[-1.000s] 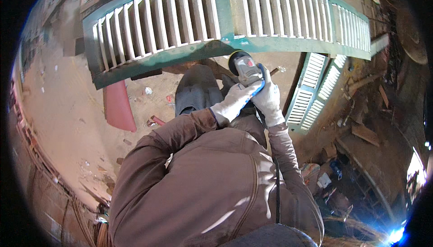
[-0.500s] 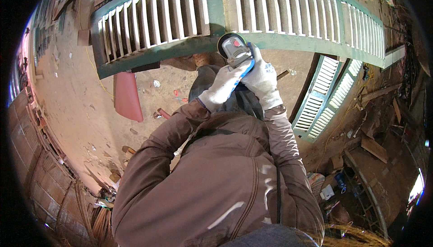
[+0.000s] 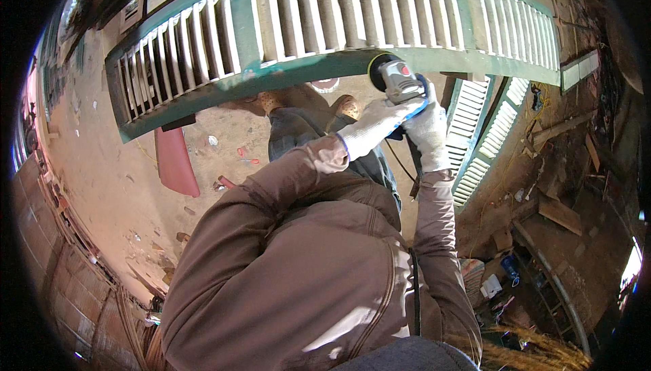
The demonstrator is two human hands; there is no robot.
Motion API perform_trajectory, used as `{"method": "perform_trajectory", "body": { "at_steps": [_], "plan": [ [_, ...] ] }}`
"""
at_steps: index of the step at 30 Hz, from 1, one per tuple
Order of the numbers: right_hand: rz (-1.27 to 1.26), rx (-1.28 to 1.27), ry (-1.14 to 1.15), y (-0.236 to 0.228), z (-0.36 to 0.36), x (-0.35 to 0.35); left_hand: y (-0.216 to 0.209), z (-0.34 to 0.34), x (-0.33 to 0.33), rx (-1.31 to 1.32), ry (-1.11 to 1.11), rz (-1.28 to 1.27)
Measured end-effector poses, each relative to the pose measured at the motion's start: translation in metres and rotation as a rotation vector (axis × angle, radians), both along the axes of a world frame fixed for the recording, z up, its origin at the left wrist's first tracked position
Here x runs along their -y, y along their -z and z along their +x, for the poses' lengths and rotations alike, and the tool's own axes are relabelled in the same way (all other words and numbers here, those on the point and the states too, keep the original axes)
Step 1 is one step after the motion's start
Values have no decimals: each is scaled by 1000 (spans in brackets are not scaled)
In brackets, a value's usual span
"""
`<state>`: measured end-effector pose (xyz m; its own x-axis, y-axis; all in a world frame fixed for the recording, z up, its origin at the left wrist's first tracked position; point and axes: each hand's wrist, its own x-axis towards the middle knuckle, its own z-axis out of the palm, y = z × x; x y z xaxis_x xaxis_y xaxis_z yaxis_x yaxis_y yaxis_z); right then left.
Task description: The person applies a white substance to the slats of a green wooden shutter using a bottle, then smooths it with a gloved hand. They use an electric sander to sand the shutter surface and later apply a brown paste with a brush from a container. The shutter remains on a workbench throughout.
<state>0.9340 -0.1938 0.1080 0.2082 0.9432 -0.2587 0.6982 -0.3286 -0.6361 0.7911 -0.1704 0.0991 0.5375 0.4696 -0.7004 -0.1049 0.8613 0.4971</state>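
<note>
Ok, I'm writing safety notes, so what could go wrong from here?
The left hand and right hand grip the power tool close behind its disc; a glove might catch if it spins. The disc is close to the green shutter's frame, so a slip could gouge it. The black cord hangs near the legs and might snag.

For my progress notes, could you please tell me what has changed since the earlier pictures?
The grey power tool has moved right along the lower edge of the green shutter. The left hand and right hand kept hold of it; the red piece stayed put.
</note>
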Motion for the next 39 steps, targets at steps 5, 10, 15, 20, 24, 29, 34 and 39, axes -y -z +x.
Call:
{"method": "perform_trajectory", "body": {
  "at_steps": [5,10,15,20,24,29,34,39],
  "plan": [
    [38,-80,91,24,92,2,4,85,-15,-71,178,46],
    [86,-195,150,29,122,3,6,115,-22,-8,141,96],
    [-86,80,82,8,65,1,29,75,-7,-86,129,44],
    [-51,15,42,-5,64,-6,6,72,-10,-19,1,-92],
    [-2,19,52,0,116,-5,15,124,-11,98,-29,-121],
    [97,0,76,-4,182,-10,-7,187,-29,48,98,36],
    [15,-36,20,2,223,-37,-8,222,-52,60,21,-20],
    [-34,-105,-58,2,237,-51,21,242,-39,287,-272,-57]
  ]
}}
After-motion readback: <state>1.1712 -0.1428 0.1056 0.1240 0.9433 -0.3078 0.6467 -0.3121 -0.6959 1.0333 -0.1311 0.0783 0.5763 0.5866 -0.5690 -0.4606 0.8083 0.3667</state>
